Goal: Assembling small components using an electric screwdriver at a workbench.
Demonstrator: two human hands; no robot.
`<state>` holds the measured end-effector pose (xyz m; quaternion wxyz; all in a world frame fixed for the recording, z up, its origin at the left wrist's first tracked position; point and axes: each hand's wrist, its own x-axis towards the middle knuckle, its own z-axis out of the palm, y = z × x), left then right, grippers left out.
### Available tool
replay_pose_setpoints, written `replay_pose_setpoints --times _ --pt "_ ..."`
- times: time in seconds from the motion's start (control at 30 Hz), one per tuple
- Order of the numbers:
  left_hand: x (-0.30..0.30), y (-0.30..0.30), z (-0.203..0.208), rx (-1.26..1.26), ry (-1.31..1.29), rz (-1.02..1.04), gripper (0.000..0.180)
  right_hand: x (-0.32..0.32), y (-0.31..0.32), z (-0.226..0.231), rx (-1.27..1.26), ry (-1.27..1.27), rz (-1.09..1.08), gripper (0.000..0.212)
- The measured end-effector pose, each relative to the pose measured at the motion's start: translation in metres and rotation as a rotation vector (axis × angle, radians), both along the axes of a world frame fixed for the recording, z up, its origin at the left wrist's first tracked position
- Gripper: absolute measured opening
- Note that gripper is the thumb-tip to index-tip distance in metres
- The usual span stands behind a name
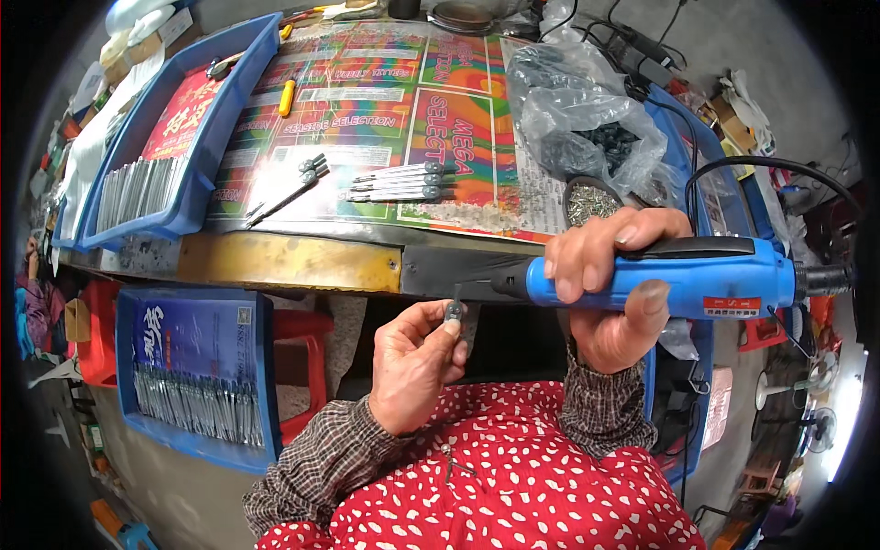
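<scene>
My right hand point(610, 275) is wrapped round a blue electric screwdriver point(697, 275), which lies level with its tip toward the left and a black cord at its right end. My left hand point(412, 371) pinches a small dark grey part point(454, 312) between thumb and fingers, close to the screwdriver's tip; whether they touch I cannot tell. The palm hides anything behind that part. Beyond, on the table, several silver strips with dark ends point(399, 181) lie side by side. To their left rest a few loose dark-ended strips point(289, 191).
A clear bag of dark parts point(587, 119) and a small bowl of screws point(591, 202) sit at the right. Blue trays of strips stand on the table's left point(206, 151) and below it point(270, 385). A yellow-handled tool point(287, 98) lies farther back. The table edge point(302, 261) runs before me.
</scene>
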<state>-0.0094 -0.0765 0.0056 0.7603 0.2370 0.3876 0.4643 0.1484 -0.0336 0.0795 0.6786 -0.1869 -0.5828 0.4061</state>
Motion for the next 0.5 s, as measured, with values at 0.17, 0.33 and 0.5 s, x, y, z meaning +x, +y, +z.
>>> replay_pose_setpoints --times 0.17,0.33,0.5 --pt "0.005 0.004 0.001 -0.131 -0.086 -0.037 0.012 -0.005 0.000 -0.004 -0.006 0.142 0.064 0.040" --pt "0.007 0.006 -0.001 -0.119 -0.161 -0.041 0.008 -0.005 -0.002 -0.003 -0.016 0.142 0.095 0.040" --pt "0.014 0.007 -0.007 -0.102 -0.101 0.009 0.008 -0.008 -0.004 -0.002 -0.037 0.147 0.090 0.041"
